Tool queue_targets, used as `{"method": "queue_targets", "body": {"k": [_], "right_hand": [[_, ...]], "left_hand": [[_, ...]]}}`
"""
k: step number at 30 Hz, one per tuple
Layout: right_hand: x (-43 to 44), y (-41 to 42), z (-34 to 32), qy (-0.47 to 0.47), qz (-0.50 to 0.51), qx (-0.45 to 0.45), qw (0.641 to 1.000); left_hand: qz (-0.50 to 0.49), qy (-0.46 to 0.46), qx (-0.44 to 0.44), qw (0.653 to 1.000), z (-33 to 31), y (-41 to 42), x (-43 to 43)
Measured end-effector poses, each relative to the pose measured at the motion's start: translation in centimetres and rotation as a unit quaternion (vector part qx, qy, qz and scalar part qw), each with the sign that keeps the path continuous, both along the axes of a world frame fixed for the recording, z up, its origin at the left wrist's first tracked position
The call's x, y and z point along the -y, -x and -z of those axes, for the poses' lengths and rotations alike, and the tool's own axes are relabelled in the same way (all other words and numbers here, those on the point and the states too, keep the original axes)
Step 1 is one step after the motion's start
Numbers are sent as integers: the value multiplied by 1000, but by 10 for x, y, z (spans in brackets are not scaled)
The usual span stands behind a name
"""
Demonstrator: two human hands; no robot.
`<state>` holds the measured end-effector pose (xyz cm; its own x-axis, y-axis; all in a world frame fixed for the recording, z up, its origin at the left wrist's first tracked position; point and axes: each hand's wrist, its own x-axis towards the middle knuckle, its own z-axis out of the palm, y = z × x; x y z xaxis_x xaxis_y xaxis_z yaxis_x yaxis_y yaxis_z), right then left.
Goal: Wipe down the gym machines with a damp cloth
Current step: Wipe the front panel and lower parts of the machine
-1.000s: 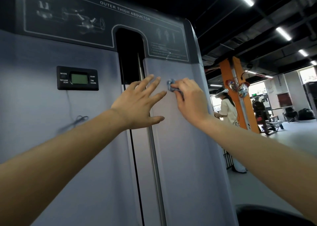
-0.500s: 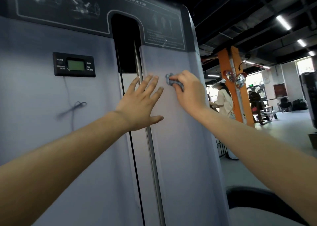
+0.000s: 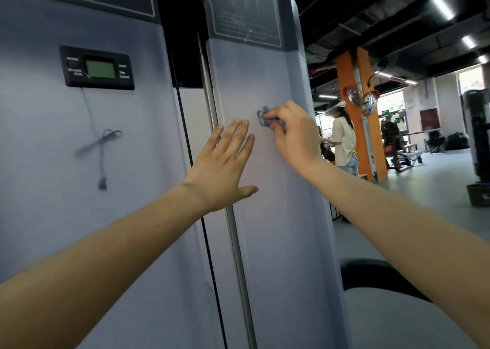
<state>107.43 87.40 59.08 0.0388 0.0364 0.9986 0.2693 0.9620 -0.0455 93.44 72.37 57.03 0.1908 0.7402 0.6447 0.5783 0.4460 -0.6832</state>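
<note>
Presently a small crumpled blue-grey cloth point(image 3: 266, 118) is pinched in the grip of the right hand point(image 3: 294, 136) against the machine's pale grey panel point(image 3: 265, 229), while the left hand point(image 3: 225, 163) is laid flat beside it, its grip released. With so little cloth exposed, patches may be missed, or damp carried to the black display console point(image 3: 98, 67).

The machine's shroud point(image 3: 275, 229) looks like smooth, matt grey plastic — the guide rod point(image 3: 236, 245) is polished, shiny metal. The counter box point(image 3: 77, 79) is black plastic, its screen glossy; the cloth point(image 3: 263, 117) is crumpled, soft fabric.
</note>
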Motion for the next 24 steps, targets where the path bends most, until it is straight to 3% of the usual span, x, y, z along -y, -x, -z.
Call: {"method": "queue_targets", "body": {"k": [10, 13, 19, 24], "right_hand": [[-3, -22, 167, -26, -19, 116, 993], [-2, -22, 153, -30, -25, 135, 990], [-7, -6, 78, 5, -28, 39, 999], [-3, -13, 147, 12, -36, 63, 997]], "left_hand": [[7, 13, 8, 1000, 31, 0, -2], [21, 13, 10, 1000, 42, 2, -3], [27, 2, 7, 1000, 60, -1, -9], [39, 2, 6, 999, 76, -1, -12]]}}
